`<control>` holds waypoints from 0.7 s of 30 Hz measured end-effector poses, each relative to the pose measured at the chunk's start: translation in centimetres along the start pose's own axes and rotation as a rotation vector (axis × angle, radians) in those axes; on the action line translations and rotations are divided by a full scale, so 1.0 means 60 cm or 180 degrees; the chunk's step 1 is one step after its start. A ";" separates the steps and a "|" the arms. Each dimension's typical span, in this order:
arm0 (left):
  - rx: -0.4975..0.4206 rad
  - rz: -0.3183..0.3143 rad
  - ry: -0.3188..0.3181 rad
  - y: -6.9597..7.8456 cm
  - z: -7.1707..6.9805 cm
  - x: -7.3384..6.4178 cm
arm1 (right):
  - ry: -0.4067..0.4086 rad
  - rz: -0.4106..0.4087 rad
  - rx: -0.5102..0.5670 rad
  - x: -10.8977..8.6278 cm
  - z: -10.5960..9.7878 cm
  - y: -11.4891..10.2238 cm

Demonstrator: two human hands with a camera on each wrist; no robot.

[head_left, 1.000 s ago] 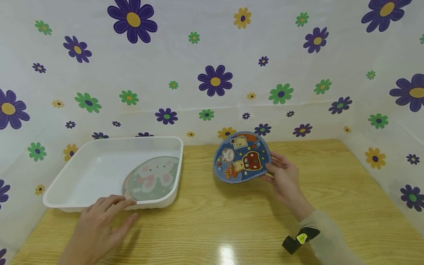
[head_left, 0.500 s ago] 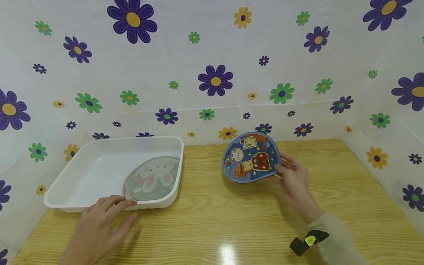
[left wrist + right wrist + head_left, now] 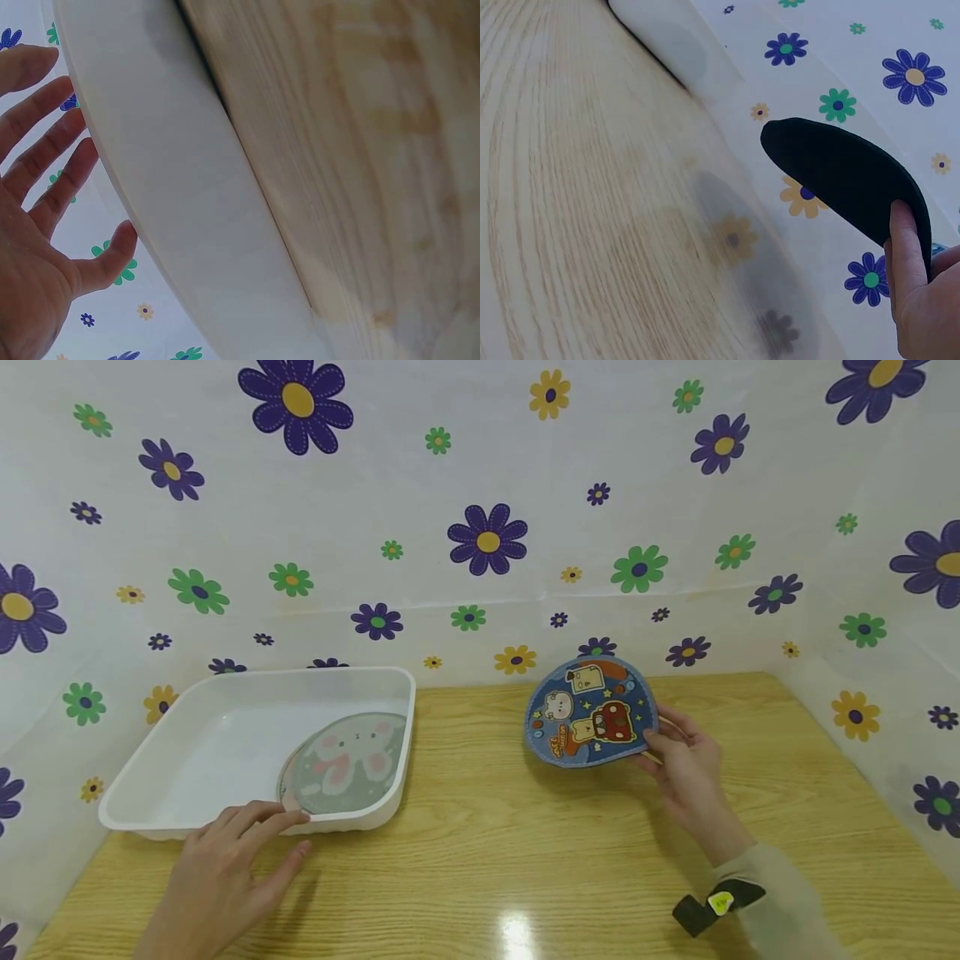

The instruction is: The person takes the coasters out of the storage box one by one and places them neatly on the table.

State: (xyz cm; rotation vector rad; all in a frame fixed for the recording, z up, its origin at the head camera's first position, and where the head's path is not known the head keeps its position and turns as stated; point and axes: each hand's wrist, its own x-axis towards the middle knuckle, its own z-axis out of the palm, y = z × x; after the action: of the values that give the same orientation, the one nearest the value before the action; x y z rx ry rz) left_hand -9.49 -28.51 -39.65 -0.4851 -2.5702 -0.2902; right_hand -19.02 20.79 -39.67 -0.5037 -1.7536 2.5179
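Note:
My right hand pinches a blue mouse pad by its right edge, thumb on top and fingers beneath. Cartoon bears and a red car are printed on its face. It tilts above the table, and its black underside shows in the right wrist view. At the near rim of a white tray my left hand rests with relaxed, spread fingers. Inside the tray's right part lies a grey-green rabbit-print pad, a pinkish edge showing at its left; the tray's front wall hides its lower part.
The wooden table backs onto a white cloth with purple, green and yellow flowers, which also hangs at both sides. A black strap with a yellow label circles the right sleeve.
My right hand has carried the blue mouse pad to the right, away from the tray. The left hand, the tray and the rabbit pad stay where they were.

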 end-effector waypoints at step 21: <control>-0.0024 0.0079 0.0140 -0.004 0.004 -0.002 | 0.0124 -0.0068 0.0535 0.004 -0.055 -0.025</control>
State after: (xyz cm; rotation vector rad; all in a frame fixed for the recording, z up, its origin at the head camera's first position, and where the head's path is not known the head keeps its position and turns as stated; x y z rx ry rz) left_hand -9.60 -28.66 -39.93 -0.5074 -2.5194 -0.2989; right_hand -18.57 24.39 -39.38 -0.5169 -1.5088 2.5917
